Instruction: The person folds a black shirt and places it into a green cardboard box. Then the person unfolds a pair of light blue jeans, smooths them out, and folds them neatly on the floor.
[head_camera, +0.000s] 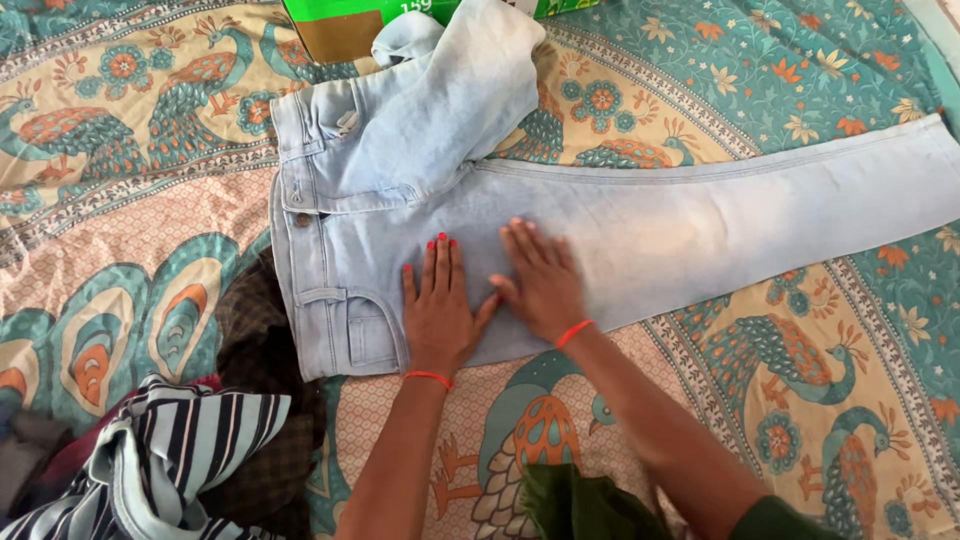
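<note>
A pair of pale blue jeans (700, 220) lies flat on a patterned bedspread (130, 220), waistband to the left and one leg stretched out to the right. The other leg (450, 100) is folded up over the top of the jeans. My left hand (437, 310) presses flat on the jeans near the front pocket, fingers together, nails painted red. My right hand (540, 280) lies flat beside it on the thigh part, thumbs nearly touching. Both wrists wear orange thread bands. Neither hand holds anything.
A heap of clothes sits at the lower left: a navy and white striped garment (170, 460) over a dark checked cloth (260, 360). A green and brown box (340, 25) stands at the top edge, behind the jeans.
</note>
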